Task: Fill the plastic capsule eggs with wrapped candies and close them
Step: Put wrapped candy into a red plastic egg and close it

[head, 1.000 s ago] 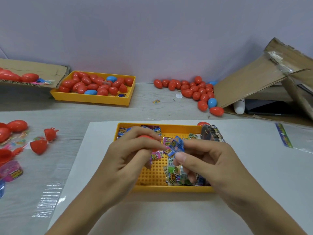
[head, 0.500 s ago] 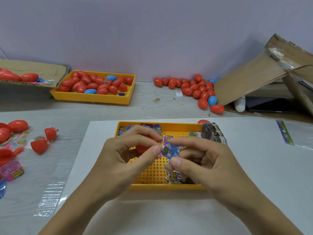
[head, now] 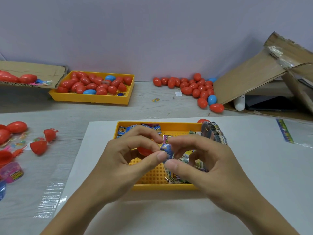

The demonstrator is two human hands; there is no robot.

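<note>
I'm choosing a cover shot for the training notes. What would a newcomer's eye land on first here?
First, the two hands meeting at centre: the left hand holds a red egg half while the right hand pinches a blue wrapped candy beside it, above the yellow candy tray. Next, the red and blue eggs: a filled yellow tray at back left and a loose pile at back right.

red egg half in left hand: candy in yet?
Not in. The blue wrapped candy sits pinched between both hands' fingertips, beside the red egg half, not inside it.
</note>
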